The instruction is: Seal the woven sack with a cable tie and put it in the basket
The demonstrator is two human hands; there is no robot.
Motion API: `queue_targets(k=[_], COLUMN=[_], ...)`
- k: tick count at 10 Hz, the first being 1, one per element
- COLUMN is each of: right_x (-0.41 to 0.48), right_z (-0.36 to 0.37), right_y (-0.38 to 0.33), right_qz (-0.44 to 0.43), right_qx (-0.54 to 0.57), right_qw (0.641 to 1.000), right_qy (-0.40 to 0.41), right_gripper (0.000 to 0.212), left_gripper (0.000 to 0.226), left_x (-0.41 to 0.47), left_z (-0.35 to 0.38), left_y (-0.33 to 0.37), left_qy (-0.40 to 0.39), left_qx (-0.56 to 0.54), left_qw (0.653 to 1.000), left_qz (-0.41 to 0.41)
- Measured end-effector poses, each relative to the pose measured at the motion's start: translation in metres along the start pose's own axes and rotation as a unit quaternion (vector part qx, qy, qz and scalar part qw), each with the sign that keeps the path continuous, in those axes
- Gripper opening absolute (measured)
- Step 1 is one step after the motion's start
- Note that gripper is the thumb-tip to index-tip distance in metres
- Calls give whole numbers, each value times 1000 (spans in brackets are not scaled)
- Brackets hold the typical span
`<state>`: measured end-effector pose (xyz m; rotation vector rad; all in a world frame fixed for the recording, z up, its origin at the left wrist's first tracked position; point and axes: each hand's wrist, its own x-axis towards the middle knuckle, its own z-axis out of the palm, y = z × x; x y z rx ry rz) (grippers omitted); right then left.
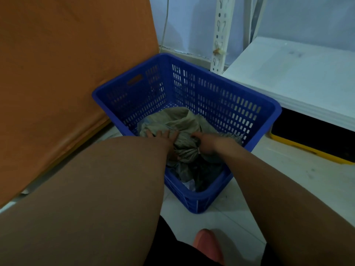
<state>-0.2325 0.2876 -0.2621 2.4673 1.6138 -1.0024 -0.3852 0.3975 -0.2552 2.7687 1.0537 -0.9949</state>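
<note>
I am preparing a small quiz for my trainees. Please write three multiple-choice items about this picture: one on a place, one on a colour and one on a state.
1. Where is the woven sack?
A) on the white shelf
B) inside the basket
C) on the floor tiles

2. What colour is the basket?
A) blue
B) yellow
C) orange

3. What are the hands doing?
A) both hang free above the basket
B) both hold the sack
C) one grips the basket's rim

Answers:
1 B: the basket's slotted walls stand all around the sack.
2 A: its rim and walls are blue.
3 B: the left hand and the right hand both hold the sack, the right at its gathered neck.
</note>
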Motion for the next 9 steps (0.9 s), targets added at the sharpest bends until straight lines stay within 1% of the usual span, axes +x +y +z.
queue_targets(k=[1,2,3,4,5,6,7,8,9], right_x=[-2,-7,-16,-27,-50,-80,-98,-134,-168], right_z=[4,1,-2,-4,-20,-44,-67,-100,-126], right_y=[4,-1,-7,-5,-5,-9,-15,-34,-50], right_qz=[-6,-44,-45,-9,10,-8,-20,-77,-139], right_qx=[-6,-31,-43,-13,81,123,154,180,193], right_qw=[998,978,966,977,960,942,928,901,868], right_qy=[70,201,250,214,267,312,339,387,436], right_gripper=[58,54,45,37,42,33,35,28,21], left_gripper=[116,118,123,120,110,99,82,31,22], left_x=[-2,-3,-5,-14,-28,-47,-58,-89,-124], left_z=[-2,-3,-10,-15,-22,-39,-66,-123,-177], left_y=[-2,-6,-12,-19,-32,-43,-48,-52,-48], left_qy=[21,54,81,83,100,119,129,189,316], left_qx=[-7,-36,-78,-91,-95,-127,-180,-166,-204], left_qw=[1000,997,992,990,987,980,970,959,913], left_qz=[7,29,55,70,77,92,100,134,157])
